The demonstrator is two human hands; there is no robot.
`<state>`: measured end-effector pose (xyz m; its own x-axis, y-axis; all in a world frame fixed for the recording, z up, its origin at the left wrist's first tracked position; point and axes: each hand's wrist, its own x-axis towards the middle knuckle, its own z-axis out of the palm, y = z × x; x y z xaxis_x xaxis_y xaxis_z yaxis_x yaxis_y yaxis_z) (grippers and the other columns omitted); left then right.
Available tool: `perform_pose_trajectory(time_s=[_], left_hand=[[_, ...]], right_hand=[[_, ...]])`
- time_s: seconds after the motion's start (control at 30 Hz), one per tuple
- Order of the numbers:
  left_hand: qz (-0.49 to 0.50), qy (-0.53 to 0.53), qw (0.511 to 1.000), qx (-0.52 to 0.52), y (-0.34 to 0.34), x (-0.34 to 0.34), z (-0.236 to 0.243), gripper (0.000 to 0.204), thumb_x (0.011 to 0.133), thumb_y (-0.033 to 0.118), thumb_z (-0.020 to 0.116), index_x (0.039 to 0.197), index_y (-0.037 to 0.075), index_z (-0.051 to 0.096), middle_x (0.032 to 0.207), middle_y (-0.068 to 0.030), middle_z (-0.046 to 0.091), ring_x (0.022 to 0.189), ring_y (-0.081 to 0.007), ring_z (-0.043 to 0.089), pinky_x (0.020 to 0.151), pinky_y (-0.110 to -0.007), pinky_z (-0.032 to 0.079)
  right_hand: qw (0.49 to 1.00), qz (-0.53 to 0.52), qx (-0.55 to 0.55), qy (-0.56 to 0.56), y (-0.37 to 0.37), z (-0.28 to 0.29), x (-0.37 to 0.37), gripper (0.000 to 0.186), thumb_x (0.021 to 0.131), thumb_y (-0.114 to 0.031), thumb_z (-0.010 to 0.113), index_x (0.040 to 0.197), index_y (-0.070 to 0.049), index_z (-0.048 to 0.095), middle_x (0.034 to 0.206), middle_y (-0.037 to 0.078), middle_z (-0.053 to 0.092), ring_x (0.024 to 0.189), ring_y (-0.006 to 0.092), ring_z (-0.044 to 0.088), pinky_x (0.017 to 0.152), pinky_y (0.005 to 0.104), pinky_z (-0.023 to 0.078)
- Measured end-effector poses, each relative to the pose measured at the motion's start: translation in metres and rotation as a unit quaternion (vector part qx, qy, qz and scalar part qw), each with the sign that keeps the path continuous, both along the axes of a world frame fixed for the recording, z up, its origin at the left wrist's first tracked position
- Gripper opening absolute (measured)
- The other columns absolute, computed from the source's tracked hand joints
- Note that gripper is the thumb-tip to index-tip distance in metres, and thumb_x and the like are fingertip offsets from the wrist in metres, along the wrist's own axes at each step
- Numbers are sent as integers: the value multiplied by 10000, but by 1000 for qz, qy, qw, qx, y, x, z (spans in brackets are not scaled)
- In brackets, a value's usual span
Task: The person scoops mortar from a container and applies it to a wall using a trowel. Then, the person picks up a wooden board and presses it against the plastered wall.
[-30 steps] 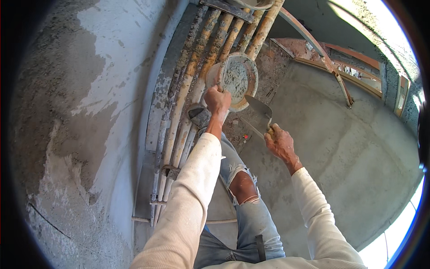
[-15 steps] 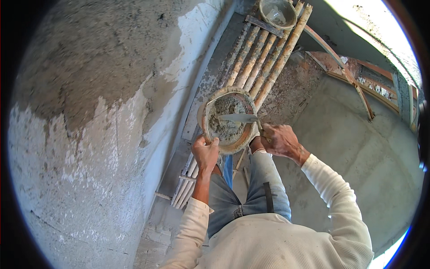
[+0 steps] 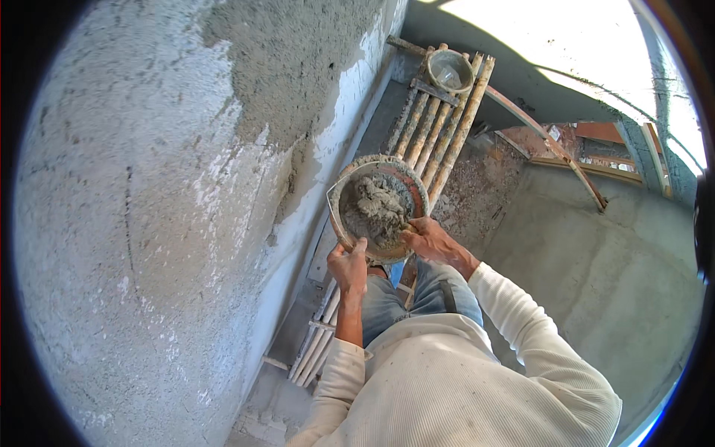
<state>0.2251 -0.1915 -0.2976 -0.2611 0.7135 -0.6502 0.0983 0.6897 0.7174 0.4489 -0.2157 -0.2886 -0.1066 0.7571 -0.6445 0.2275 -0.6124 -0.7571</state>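
Two hands grip our pan (image 3: 378, 208) of mortar (image 3: 376, 211) beside the wall (image 3: 149, 223): left hand (image 3: 348, 266) closed on its near rim, right hand (image 3: 426, 238) on its right edge.

Both hands (image 3: 348, 266) (image 3: 428, 238) raised, fingers apparently curled closed.

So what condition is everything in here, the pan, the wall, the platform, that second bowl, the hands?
Mortar pan: full of wet grey mortar, held up.
Wall: partly plastered, rough grey patch on top.
Pole platform: lying level, mortar-stained.
Second bowl: upright on the platform.
Left hand: gripping the pan's rim.
Right hand: at the mortar's edge.
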Motion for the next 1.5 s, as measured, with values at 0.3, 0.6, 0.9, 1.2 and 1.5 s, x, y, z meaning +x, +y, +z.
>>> perform_pose_trajectory(time_s=[0.3, 0.6, 0.9, 1.2, 1.5], left_hand=[[64, -97, 993, 10, -21, -58, 6, 245, 935, 79, 761, 1135, -61, 737, 1087, -122, 746, 894, -197, 710, 800, -371, 564], [154, 4, 986, -60, -39, -118, -13, 187, 939, 74, 756, 1092, -17, 699, 1051, -97, 724, 808, -206, 721, 617, -344, 586], [202, 81, 971, -99, -57, -172, -53, 316, 822, -36, 702, 1134, 5, 665, 1067, -108, 701, 839, -242, 719, 603, -357, 586], [253, 74, 956, -127, -69, -133, -108, 333, 827, -12, 703, 1149, 50, 650, 1044, -79, 677, 822, -243, 671, 676, -403, 523], [161, 85, 979, -91, -68, -99, -91, 252, 818, 5, 688, 1066, -33, 714, 1026, -108, 731, 826, -221, 698, 766, -370, 571]], right_hand=[[992, -61, -70, 87, 13, 82, -59, 305, 972, -298, 611, 858, -15, 604, 684, 60, 588, 536, 180, 557, 503, 351, 433], [817, -331, -13, 472, 49, 42, -29, 256, 915, -96, 597, 1155, -8, 618, 756, 85, 630, 518, 159, 567, 462, 281, 470], [723, -647, 226, 90, 93, -73, 149, 325, 950, -48, 682, 1266, 16, 643, 820, 62, 652, 601, 118, 613, 531, 261, 510], [728, -547, 354, -213, 328, -257, 49, 53, 876, -91, 631, 887, -45, 655, 754, 84, 685, 567, 184, 580, 520, 347, 480], [958, 191, 196, -90, -9, -122, -41, 324, 835, -205, 721, 1128, -74, 680, 979, 182, 725, 813, 441, 718, 700, 519, 587]])
